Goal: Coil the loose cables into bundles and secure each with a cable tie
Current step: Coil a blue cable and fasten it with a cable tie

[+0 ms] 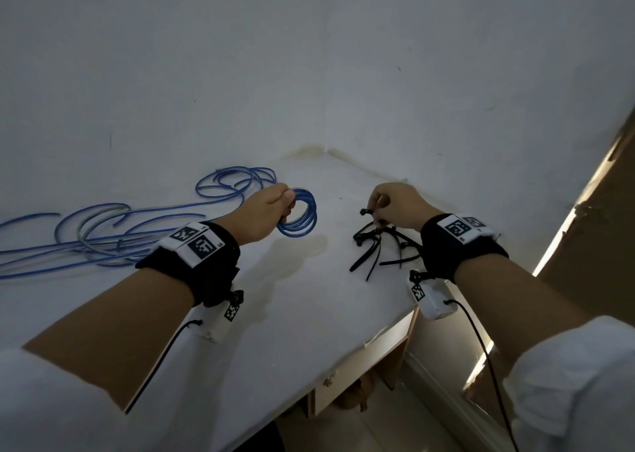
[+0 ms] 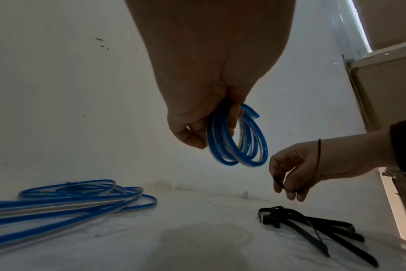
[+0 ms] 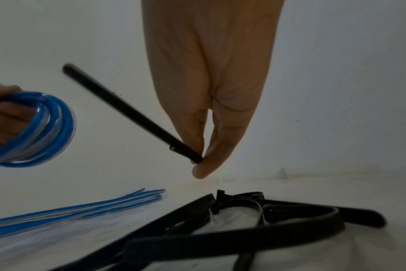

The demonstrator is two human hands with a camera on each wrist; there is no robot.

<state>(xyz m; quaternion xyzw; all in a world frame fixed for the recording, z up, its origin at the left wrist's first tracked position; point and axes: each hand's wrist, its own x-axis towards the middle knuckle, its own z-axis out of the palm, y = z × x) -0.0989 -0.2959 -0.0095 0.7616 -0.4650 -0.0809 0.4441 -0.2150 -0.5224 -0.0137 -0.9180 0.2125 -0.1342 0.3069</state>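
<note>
While the blue coil (image 1: 298,218) is gripped above the table (image 1: 309,300) by the curled fingers of the left hand (image 1: 266,213), a single black cable tie (image 3: 130,113) is pinched between thumb and fingertips of the right hand (image 1: 398,206), just above the heap of spare ties (image 1: 378,249). Both hands are thus closed on something, neither spread. More loose cables (image 1: 103,231) are left lying on the table to the left, still to be wound.

The step in hand is judged to be the binding of this first bundle. It is best done if the loops are kept squeezed together so that none springs out, the pointed end of the tie is passed through the middle of the coil and round all the turns, and that end is then fed into the tie's head and drawn snug. Which end is pinched cannot be told with certainty, so the tie should be checked and turned if need be.
</note>
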